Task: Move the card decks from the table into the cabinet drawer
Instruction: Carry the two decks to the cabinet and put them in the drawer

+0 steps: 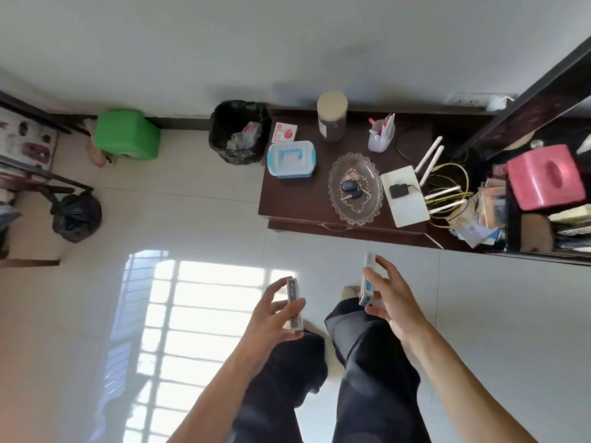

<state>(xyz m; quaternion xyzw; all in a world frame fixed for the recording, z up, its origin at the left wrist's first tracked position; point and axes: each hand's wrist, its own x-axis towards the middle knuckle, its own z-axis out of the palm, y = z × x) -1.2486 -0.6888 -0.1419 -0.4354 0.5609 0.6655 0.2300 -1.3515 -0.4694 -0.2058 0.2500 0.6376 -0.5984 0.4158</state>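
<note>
My left hand (271, 318) grips a card deck with a dark patterned edge (294, 302), held on its side above the floor. In my right hand (388, 298) is a second card deck in a white and blue box (367, 282), also held edge-up. Both hands hover over my legs, in front of a low dark brown cabinet (297, 193). The cabinet's drawer front (319, 226) shows just below its top edge; it looks closed.
On the cabinet top are a blue-lidded plastic box (291, 158), a glass dish with keys (355, 188), a jar (332, 116), a pen cup (380, 134) and a white router (404, 196). A black bin (238, 132) stands to its left, a green stool (128, 134) further left.
</note>
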